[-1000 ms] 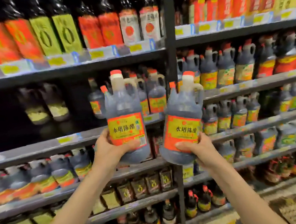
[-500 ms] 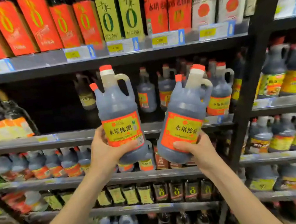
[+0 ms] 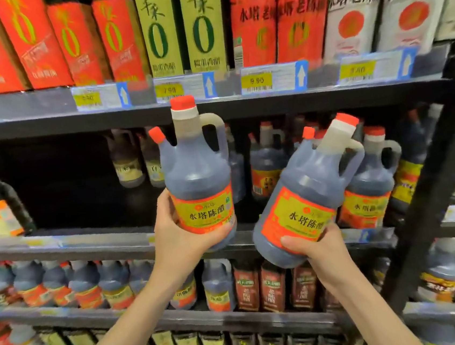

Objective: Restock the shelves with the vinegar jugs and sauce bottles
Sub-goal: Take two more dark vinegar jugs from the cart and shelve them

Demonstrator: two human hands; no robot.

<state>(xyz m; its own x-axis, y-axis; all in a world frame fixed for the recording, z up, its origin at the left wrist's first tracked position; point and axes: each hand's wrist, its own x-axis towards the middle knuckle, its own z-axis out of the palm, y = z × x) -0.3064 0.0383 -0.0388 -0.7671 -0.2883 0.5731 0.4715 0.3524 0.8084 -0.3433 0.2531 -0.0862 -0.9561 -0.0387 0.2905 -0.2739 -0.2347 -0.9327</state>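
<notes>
The left hand (image 3: 180,239) grips the left vinegar jug (image 3: 197,175) low around its base. Its thumb lies across the bottom edge of the red-and-yellow label, and its fingers wrap behind, out of sight. This jug is held upright in front of the middle shelf (image 3: 87,237), with its red cap level with the edge of the upper shelf (image 3: 47,126).

The right hand (image 3: 321,244) holds the right vinegar jug (image 3: 307,192) from below, thumb by the label's lower corner and the other fingers hidden behind the body. This jug tilts to the right, its neck toward a shelved jug (image 3: 368,185) of the same kind, which it partly covers. Whether the two touch cannot be told. Both forearms run out of the bottom of the frame.

The left stretch of the middle shelf is a dark gap, with two small bottles (image 3: 135,165) dim at its back. Tall bottles (image 3: 158,33) on the upper shelf are cut off at the top. The price tags (image 3: 256,80) under them are blurred and mostly unreadable. Rows of smaller jugs (image 3: 87,288) fill the shelf below. A black upright (image 3: 433,192) divides this bay from the next one on the right.
</notes>
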